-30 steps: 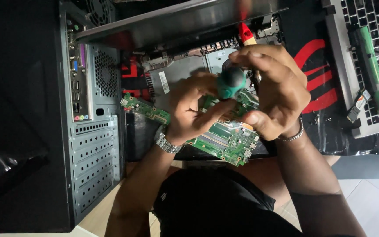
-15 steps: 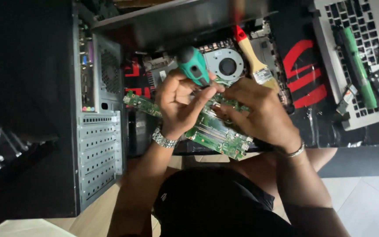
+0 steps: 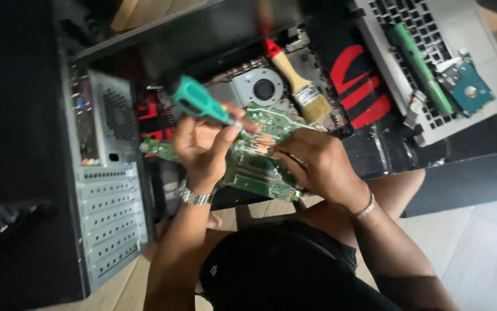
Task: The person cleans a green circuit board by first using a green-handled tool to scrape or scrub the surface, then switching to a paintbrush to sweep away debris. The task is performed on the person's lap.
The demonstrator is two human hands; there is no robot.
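Left hand grips green screwdriver, tip on green circuit board. Right hand clasps board's right edge. Paintbrush lies just behind board.

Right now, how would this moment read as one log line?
left hand: holds screwdriver | right hand: steadies circuit board | nearby: brush, fan, PC case
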